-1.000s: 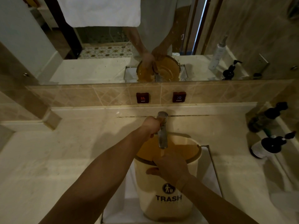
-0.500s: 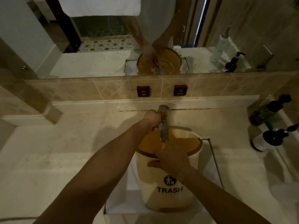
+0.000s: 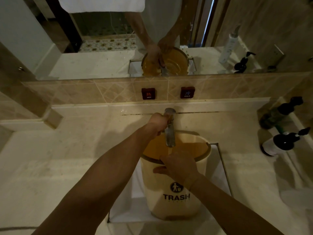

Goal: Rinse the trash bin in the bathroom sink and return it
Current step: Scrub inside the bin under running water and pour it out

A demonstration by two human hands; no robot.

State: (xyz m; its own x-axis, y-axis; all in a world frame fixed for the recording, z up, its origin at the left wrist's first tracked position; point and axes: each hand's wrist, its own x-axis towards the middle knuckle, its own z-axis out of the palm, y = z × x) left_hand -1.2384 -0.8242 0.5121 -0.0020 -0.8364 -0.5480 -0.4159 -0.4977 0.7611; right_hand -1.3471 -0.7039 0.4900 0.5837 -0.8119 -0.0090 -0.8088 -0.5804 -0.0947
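Cream plastic trash bin [image 3: 172,187] is standing upright in the white rectangular sink [image 3: 122,212], its mouth under the chrome faucet spout [image 3: 169,136] to catch water. The right hand [image 3: 177,167] is gripping its rim, steadying it, while the left hand [image 3: 158,122] is curling round the faucet, likely working it, above the beige stone worktop [image 3: 67,158].

Two bare forearms, uncovered from elbow to wrist, no sleeve in sight. Left hand [image 3: 158,122] and right hand [image 3: 179,165] ungloved. Light, whitish garment over the torso in the mirror reflection.
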